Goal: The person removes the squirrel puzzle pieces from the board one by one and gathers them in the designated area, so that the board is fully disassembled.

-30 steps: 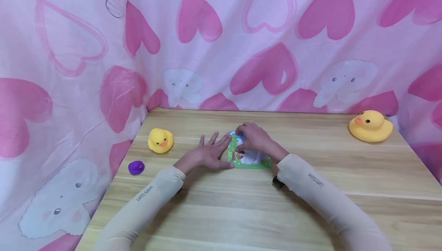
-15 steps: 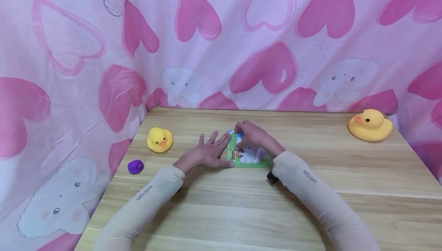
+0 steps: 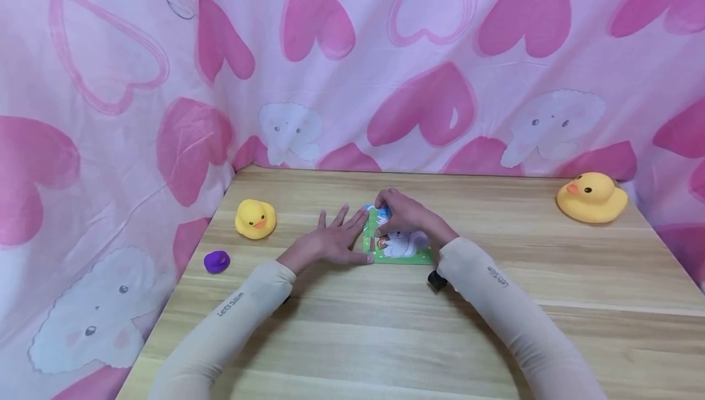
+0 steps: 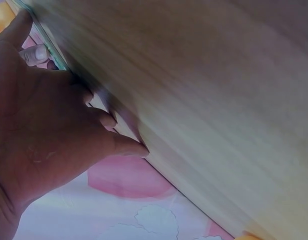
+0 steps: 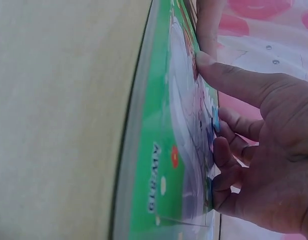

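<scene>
A small green-framed picture puzzle point(image 3: 404, 254) lies flat in the middle of the wooden table point(image 3: 385, 339). My left hand point(image 3: 330, 241) lies flat beside its left edge, fingers spread, with thumb and fingertips against the frame; the left wrist view shows the same hand point(image 4: 39, 130) pressed to the wood. My right hand point(image 3: 404, 216) sits on the puzzle's far left corner. Its fingers curl down onto a blue puzzle piece point(image 3: 380, 210). In the right wrist view the thumb presses the puzzle point(image 5: 164, 150) and the curled fingertips point(image 5: 221, 150) grip the blue piece point(image 5: 215, 119).
A small yellow rubber duck point(image 3: 255, 219) and a purple lump point(image 3: 217, 261) lie at the table's left. A larger yellow duck point(image 3: 592, 198) sits at the far right corner. Pink heart-print cloth point(image 3: 352, 70) hangs behind and at both sides.
My right hand has slid toward the puzzle's far left corner, uncovering more of the white picture. The left hand has stayed flat in place.
</scene>
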Action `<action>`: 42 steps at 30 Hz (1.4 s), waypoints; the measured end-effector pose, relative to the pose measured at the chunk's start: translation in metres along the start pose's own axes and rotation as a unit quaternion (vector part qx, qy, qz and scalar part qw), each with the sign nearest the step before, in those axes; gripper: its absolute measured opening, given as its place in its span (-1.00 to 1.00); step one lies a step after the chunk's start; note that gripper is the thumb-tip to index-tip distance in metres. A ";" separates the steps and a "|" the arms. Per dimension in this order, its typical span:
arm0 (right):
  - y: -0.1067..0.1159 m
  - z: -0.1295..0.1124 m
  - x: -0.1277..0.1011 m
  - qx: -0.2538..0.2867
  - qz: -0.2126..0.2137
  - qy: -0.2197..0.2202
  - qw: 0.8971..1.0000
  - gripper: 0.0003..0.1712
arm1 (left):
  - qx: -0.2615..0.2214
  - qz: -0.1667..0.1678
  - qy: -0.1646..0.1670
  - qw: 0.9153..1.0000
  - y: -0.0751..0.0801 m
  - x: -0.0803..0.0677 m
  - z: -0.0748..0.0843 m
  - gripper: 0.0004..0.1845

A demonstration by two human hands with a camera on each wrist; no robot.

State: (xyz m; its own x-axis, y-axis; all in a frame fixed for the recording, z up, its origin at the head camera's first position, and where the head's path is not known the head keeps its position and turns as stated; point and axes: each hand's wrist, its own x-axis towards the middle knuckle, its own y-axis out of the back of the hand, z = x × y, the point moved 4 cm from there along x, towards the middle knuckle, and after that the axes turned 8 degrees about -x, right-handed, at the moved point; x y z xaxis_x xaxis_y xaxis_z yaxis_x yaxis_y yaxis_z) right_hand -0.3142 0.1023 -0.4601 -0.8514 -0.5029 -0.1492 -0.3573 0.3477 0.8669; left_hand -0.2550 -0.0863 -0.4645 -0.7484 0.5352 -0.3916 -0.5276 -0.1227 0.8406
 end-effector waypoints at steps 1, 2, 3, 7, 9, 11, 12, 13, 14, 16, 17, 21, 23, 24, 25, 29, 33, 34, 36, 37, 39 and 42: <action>0.000 0.001 0.000 0.001 0.002 0.002 1.000 -0.34 | 0.001 0.000 -0.001 1.000 0.000 0.000 0.000 0.18; 0.000 0.002 0.000 0.002 0.005 0.003 1.000 -0.34 | 0.002 0.000 -0.003 1.000 0.000 0.001 0.000 0.18; 0.000 0.003 0.001 0.003 0.008 0.004 1.000 -0.35 | 0.002 0.001 -0.004 1.000 0.000 0.001 0.000 0.19; -0.002 0.003 0.000 0.020 0.012 0.008 1.000 -0.36 | 0.005 0.000 -0.003 1.000 -0.001 0.001 -0.001 0.19; -0.002 0.003 -0.002 0.027 0.013 0.010 0.999 -0.37 | 0.004 -0.001 -0.001 1.000 -0.001 0.001 -0.001 0.19; -0.001 0.002 -0.003 0.035 0.017 0.013 0.999 -0.38 | 0.002 -0.001 0.000 1.000 -0.001 0.001 -0.001 0.19; -0.001 0.001 -0.004 0.037 0.021 0.016 0.999 -0.39 | 0.002 0.000 0.000 1.000 -0.001 0.001 -0.001 0.19; -0.001 0.002 -0.005 0.039 0.025 0.018 0.999 -0.40 | 0.002 0.000 -0.001 1.000 -0.001 0.001 -0.001 0.19; -0.001 0.002 -0.005 0.041 0.028 0.020 0.999 -0.41 | 0.000 0.000 -0.002 1.000 -0.001 0.002 -0.001 0.19; -0.001 0.003 -0.005 0.046 0.034 0.023 0.998 -0.42 | -0.003 0.000 -0.004 1.000 -0.001 0.002 -0.002 0.20; -0.001 0.004 -0.005 0.047 0.036 0.024 0.998 -0.43 | -0.004 0.000 -0.004 1.000 -0.002 0.003 -0.002 0.20; -0.001 0.005 -0.004 0.046 0.036 0.024 0.998 -0.45 | -0.012 -0.002 -0.004 1.000 -0.002 0.004 -0.003 0.20; 0.000 0.004 -0.003 0.040 0.036 0.030 0.998 -0.47 | -0.012 -0.002 -0.002 1.000 -0.002 0.004 -0.004 0.21; 0.001 0.002 -0.003 0.037 0.036 0.033 0.998 -0.48 | -0.013 -0.002 -0.002 1.000 -0.002 0.003 -0.004 0.21; 0.001 0.001 -0.003 0.033 0.035 0.035 0.998 -0.49 | -0.013 -0.002 -0.001 1.000 -0.001 0.003 -0.004 0.21; 0.002 -0.002 -0.002 0.016 0.031 0.041 0.999 -0.50 | -0.015 -0.005 0.000 1.000 -0.001 0.001 -0.005 0.21; 0.003 0.000 -0.002 0.011 0.027 0.039 0.999 -0.50 | -0.018 -0.006 -0.001 1.000 -0.001 0.001 -0.006 0.20; 0.003 0.001 -0.002 0.013 0.027 0.041 0.999 -0.50 | -0.018 -0.005 -0.001 1.000 -0.001 0.001 -0.006 0.20; 0.003 0.004 -0.002 0.024 0.027 0.047 0.998 -0.51 | -0.018 -0.004 -0.002 1.000 -0.001 0.001 -0.006 0.20; 0.004 0.006 -0.003 0.034 0.027 0.048 0.998 -0.51 | -0.018 -0.003 -0.003 1.000 -0.001 0.001 -0.006 0.20; 0.005 0.011 -0.006 0.057 0.027 0.046 0.997 -0.52 | -0.019 -0.003 -0.005 1.000 -0.001 0.001 -0.005 0.21; 0.008 0.020 -0.014 0.101 0.024 0.039 0.994 -0.53 | -0.022 -0.002 -0.008 1.000 -0.002 0.001 -0.003 0.22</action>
State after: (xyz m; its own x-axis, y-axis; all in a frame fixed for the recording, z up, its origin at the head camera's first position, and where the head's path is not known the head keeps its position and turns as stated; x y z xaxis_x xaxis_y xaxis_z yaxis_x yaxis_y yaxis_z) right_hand -0.3132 0.1276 -0.4602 -0.8398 -0.5390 -0.0648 -0.3928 0.5210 0.7578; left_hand -0.2560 -0.0882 -0.4678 -0.7400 0.5496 -0.3876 -0.5472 -0.1570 0.8221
